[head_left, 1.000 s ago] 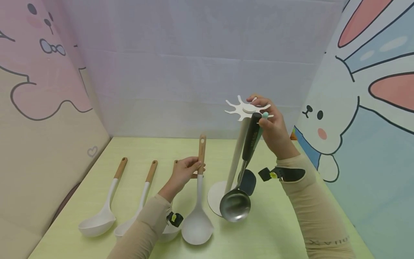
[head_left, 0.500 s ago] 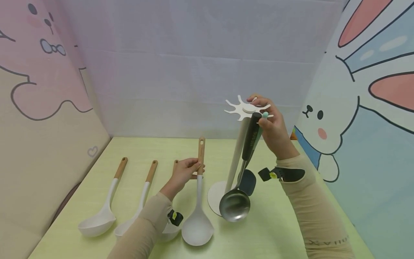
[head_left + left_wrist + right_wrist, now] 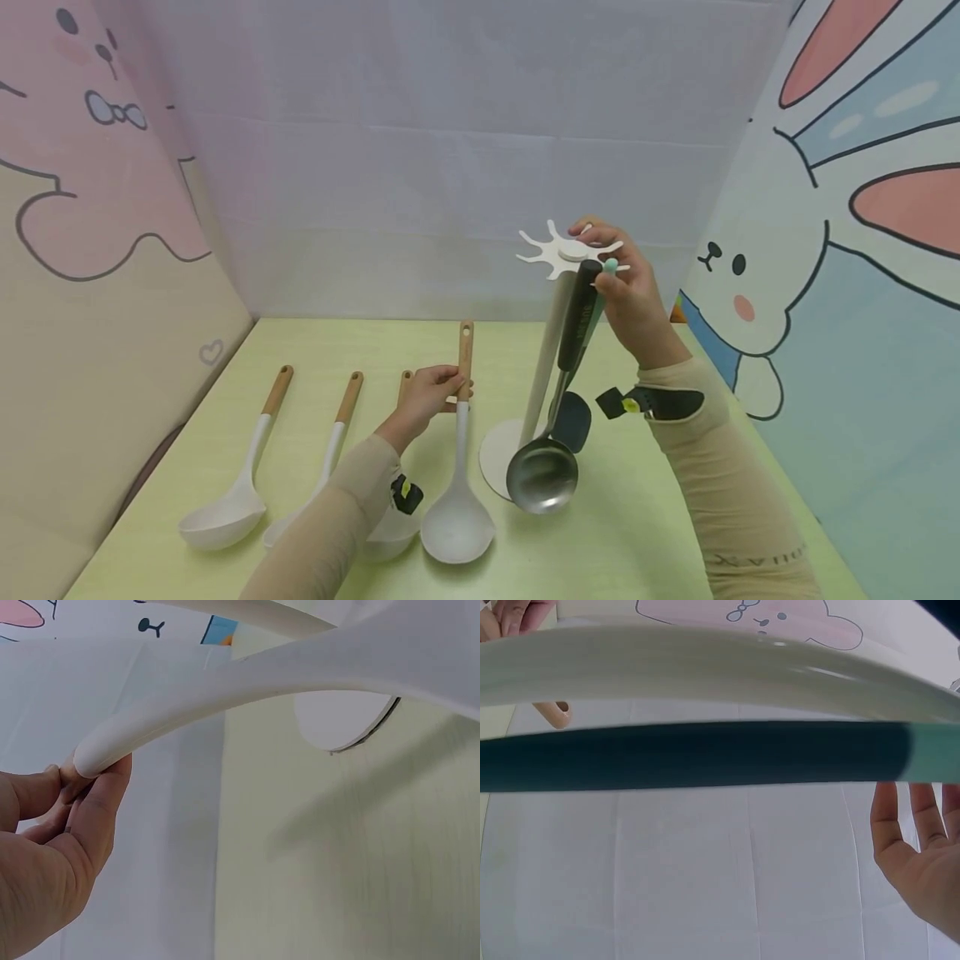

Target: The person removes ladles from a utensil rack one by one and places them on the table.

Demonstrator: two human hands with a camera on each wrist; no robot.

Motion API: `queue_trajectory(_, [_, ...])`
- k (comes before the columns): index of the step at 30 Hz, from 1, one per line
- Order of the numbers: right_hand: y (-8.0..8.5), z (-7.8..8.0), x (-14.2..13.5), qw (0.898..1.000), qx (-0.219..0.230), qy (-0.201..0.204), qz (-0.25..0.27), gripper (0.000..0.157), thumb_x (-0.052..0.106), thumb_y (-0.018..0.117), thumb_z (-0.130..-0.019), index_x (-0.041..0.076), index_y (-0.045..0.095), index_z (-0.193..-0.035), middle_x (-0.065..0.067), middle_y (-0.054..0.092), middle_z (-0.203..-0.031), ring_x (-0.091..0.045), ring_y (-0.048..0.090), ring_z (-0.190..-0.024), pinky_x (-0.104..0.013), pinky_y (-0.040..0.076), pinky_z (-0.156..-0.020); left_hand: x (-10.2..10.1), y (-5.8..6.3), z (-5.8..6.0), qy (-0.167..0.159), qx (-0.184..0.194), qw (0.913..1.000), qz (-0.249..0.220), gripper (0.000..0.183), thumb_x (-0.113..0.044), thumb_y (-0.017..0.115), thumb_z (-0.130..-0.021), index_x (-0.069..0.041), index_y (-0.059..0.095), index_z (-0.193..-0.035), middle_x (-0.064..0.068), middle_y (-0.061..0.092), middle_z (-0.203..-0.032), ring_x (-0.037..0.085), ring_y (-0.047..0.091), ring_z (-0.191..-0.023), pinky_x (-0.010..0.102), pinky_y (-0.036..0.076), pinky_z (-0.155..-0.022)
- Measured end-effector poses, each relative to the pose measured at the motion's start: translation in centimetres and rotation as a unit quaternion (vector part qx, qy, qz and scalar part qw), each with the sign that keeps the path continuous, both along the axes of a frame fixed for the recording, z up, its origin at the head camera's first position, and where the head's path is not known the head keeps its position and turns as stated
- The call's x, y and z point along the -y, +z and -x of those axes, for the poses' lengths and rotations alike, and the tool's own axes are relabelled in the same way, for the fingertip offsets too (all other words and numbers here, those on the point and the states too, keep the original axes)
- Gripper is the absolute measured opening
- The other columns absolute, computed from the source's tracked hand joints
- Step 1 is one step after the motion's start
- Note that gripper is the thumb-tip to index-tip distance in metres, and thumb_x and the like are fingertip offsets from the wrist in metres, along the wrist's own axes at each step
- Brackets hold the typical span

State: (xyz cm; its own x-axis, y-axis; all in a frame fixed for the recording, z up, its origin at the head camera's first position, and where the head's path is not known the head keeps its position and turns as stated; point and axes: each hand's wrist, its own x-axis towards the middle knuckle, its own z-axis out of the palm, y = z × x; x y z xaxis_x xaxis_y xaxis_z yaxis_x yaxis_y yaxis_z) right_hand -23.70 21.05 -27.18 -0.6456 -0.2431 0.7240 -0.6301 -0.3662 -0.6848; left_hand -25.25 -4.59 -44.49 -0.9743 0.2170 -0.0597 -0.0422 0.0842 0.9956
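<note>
My left hand [image 3: 423, 402] pinches the wooden handle of a white ladle [image 3: 457, 525], its bowl pointing toward me. In the left wrist view the ladle's white shaft [image 3: 217, 686] is above the table, over a shadow. To the right, a white utensil stand [image 3: 573, 250] with radiating hooks is held at its top by my right hand [image 3: 630, 292]. A steel ladle [image 3: 542, 477] with a black handle hangs from the stand. Behind it hangs a utensil with a dark flat head [image 3: 572, 421]; its dark teal handle [image 3: 705, 756] crosses the right wrist view.
Left of the held ladle lie more white ladles with wooden handles: one at far left [image 3: 225, 518], one beside it [image 3: 330, 454], and one [image 3: 390, 537] partly behind my left arm. The stand's round base [image 3: 497, 458] is on the pale green table [image 3: 637, 517]. Cartoon-printed panels flank both sides.
The left hand's ladle has dipped slightly at its handle end. The right hand stays on the stand, and the whole view has shifted a little.
</note>
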Motion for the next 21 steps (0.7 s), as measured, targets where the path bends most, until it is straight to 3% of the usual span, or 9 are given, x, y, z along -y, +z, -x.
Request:
queue_trajectory(7, [0.0,-0.1,0.0,1.0,-0.008,-0.003,-0.005,0.051,0.048,0.084,-0.077,0.017,0.063,-0.111,-0.005,0.048,-0.126,-0.022,0.039,-0.12,-0.027,0.039,-0.096,0.0,-0.7,1.2,0.01,0.027,0.9994,0.017,0.031,-0.004,0.051,-0.104,0.014,0.056,-0.129,0.029,0.065,-0.117,0.03,0.069,-0.1,0.036,0.06,-0.077])
queue_trajectory(15, [0.1,-0.2,0.1,1.0,-0.015,-0.008,-0.008,0.051,0.05,0.084,-0.077,0.018,0.064,-0.111,-0.004,0.049,-0.126,-0.023,0.038,-0.123,-0.028,0.038,-0.099,-0.1,-1.6,2.2,0.014,0.05,0.9979,0.038,0.03,-0.006,0.052,-0.103,0.014,0.058,-0.126,0.025,0.067,-0.112,0.022,0.07,-0.092,0.034,0.06,-0.077])
queue_trajectory(21, [0.0,-0.1,0.1,1.0,-0.01,-0.012,-0.009,0.05,0.05,0.083,-0.077,0.018,0.064,-0.111,-0.004,0.05,-0.126,-0.024,0.038,-0.124,-0.028,0.038,-0.098,0.1,-2.3,2.8,0.01,0.062,0.9968,0.05,0.032,-0.007,0.051,-0.104,0.015,0.057,-0.126,0.025,0.067,-0.112,0.025,0.07,-0.096,0.035,0.059,-0.08])
